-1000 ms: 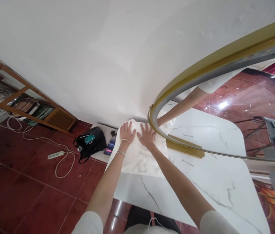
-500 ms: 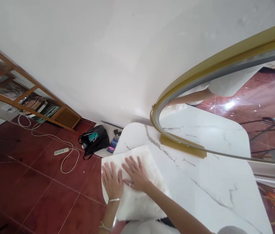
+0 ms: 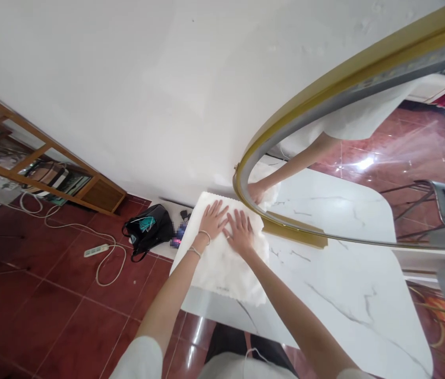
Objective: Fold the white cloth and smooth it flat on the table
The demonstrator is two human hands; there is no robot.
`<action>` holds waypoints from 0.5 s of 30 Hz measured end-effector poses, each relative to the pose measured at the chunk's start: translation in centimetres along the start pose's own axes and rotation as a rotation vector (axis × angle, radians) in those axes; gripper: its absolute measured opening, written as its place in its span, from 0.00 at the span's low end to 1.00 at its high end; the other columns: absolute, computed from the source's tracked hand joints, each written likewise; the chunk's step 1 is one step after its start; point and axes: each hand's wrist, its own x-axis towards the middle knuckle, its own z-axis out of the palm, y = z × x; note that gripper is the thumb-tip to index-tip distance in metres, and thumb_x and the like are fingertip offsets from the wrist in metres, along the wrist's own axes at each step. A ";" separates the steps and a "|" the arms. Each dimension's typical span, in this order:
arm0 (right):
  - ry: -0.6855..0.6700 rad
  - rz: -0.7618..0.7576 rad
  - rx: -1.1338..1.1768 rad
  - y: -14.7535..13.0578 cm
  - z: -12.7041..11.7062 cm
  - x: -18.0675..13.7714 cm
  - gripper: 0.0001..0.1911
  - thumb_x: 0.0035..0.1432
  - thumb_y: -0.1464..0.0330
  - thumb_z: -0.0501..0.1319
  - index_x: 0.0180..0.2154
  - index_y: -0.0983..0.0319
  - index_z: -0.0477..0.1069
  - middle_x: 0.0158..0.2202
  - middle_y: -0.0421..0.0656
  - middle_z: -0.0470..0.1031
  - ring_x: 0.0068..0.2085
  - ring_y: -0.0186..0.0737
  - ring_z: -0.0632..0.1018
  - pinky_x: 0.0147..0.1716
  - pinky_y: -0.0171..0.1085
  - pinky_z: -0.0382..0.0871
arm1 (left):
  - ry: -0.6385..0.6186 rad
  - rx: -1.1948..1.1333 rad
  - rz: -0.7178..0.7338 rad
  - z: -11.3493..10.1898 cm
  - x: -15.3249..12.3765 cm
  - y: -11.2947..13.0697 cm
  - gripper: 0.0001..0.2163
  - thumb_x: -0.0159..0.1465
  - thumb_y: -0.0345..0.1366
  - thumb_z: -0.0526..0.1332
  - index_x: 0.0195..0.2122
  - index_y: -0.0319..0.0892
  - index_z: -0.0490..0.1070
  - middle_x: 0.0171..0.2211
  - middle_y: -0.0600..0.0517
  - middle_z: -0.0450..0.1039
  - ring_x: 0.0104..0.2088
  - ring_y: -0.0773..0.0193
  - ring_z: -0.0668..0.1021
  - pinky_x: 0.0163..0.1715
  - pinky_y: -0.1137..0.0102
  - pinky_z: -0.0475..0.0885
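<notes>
A white fluffy cloth (image 3: 224, 263) lies on the far left corner of a white marble table (image 3: 336, 295). My left hand (image 3: 212, 220) rests flat on the cloth's far end, fingers spread, with bracelets at the wrist. My right hand (image 3: 240, 231) lies flat beside it, fingers spread, a ring on one finger. Both hands press on the cloth close to the wall and the gold-framed mirror (image 3: 285, 131). The mirror reflects an arm and hand on the cloth.
The mirror's gold base (image 3: 297, 234) stands on the table just right of my hands. A black bag (image 3: 145, 231), a white power strip (image 3: 96, 250) with its cable, and a wooden shelf (image 3: 49, 168) are on the red tile floor at left.
Both hands have slid the cloth from the table's near left edge back toward the wall, arms stretched out again as a second ago.
</notes>
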 end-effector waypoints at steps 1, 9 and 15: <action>-0.013 0.020 0.008 -0.3 0.1 1.0 0.29 0.66 0.57 0.49 0.65 0.59 0.54 0.68 0.48 0.47 0.69 0.52 0.46 0.64 0.55 0.42 | -0.009 -0.001 -0.020 -0.1 0.6 -0.5 0.23 0.69 0.42 0.49 0.65 0.50 0.56 0.68 0.50 0.48 0.68 0.57 0.51 0.66 0.56 0.48; -0.115 -0.250 0.129 -7.6 0.4 -4.6 0.35 0.65 0.52 0.46 0.67 0.61 0.45 0.69 0.51 0.43 0.68 0.58 0.42 0.61 0.65 0.28 | 0.093 0.028 -0.410 -1.4 -9.4 -1.9 0.22 0.70 0.41 0.43 0.64 0.49 0.58 0.68 0.45 0.49 0.67 0.50 0.55 0.61 0.49 0.56; -0.261 -0.540 0.198 -7.9 -3.0 -14.3 0.49 0.58 0.40 0.45 0.68 0.63 0.35 0.70 0.50 0.36 0.69 0.58 0.40 0.63 0.63 0.27 | 0.280 0.091 -0.531 -0.3 -20.5 2.5 0.22 0.70 0.41 0.46 0.65 0.50 0.56 0.67 0.44 0.49 0.66 0.46 0.55 0.59 0.47 0.59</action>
